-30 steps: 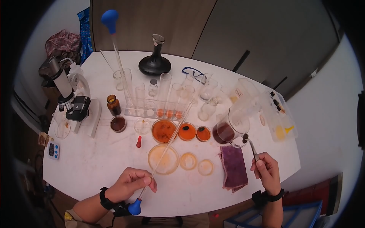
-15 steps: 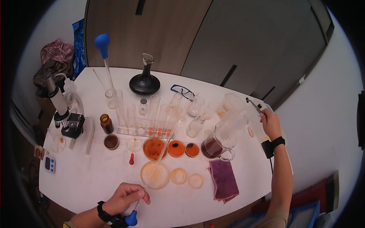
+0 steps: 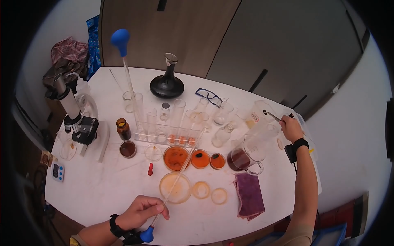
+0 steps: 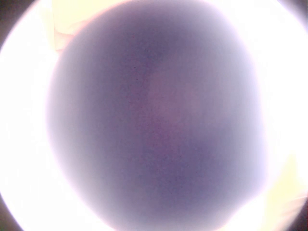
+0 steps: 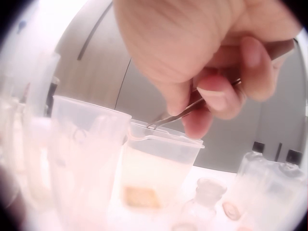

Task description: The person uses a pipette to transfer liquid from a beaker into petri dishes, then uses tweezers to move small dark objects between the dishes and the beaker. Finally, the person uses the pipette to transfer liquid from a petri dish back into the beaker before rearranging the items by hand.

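Note:
My left hand (image 3: pixel 145 211) pinches a long glass pipette (image 3: pixel 179 177) near its lower end, the blue rubber bulb (image 3: pixel 147 234) under the wrist. The pipette slants over the dishes. A blurred bluish shape (image 4: pixel 159 115) fills most of the left wrist view. At the far right, my right hand (image 3: pixel 292 129) holds metal tweezers (image 3: pixel 274 116), a small dark spot at their tips in the head view. In the right wrist view, the tweezers' tips (image 5: pixel 152 126) are at the rim of a clear plastic beaker (image 5: pixel 161 161) with a yellowish block (image 5: pixel 141 197) low inside.
Dishes of orange liquid (image 3: pixel 176 163) stand before the test-tube rack (image 3: pixel 160 139). A glass jug of dark red liquid (image 3: pixel 238 160) is beside a purple cloth (image 3: pixel 249 197). The microscope (image 3: pixel 84 127) stands left, a dark decanter (image 3: pixel 166 87) at the back.
My right hand has carried the tweezers from beside the glass jug away toward the back right, then slightly left over the plastic beaker. The left hand keeps its hold on the pipette.

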`<state>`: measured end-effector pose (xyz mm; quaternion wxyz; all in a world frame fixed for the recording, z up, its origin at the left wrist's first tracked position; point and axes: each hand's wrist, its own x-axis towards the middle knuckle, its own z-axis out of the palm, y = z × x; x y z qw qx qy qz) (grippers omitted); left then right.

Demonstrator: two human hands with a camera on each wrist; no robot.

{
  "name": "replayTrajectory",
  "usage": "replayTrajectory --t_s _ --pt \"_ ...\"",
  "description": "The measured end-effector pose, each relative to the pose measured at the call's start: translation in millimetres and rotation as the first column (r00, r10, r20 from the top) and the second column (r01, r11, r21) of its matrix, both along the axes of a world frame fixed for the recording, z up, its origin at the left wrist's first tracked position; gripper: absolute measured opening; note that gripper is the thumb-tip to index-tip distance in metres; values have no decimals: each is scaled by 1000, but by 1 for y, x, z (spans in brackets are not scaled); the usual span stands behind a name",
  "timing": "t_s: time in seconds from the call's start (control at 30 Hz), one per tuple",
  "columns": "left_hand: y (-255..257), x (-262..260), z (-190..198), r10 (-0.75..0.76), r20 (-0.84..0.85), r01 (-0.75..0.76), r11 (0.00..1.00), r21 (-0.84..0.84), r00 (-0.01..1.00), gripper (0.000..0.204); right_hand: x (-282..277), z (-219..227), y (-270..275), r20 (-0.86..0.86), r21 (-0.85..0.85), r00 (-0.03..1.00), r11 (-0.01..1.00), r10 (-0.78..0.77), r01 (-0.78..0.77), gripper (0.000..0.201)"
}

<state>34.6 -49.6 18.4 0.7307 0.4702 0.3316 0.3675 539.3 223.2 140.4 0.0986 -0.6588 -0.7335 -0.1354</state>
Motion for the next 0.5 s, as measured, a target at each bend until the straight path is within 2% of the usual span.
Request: replayTrajectory --t_s 0.17,0.27,0.37,0.5 --pt "0 0 -1 -5 7 5 1000 12 1000 29 -1 -2 -2 -12 -2 1000 1000 1 -1 16" --pt "0 0 -3 -6 16 6 1000 1 1000 29 0 -1 -2 -47 59 999 998 16 -13 16" --pt "0 1 -1 -15 -4 15 1000 9 1000 29 -2 4 -6 -51 0 999 1000 -6 6 17" --pt "0 1 -3 -16 -7 16 1000 9 1000 29 4 0 -3 -67 10 998 1000 -2 3 17"
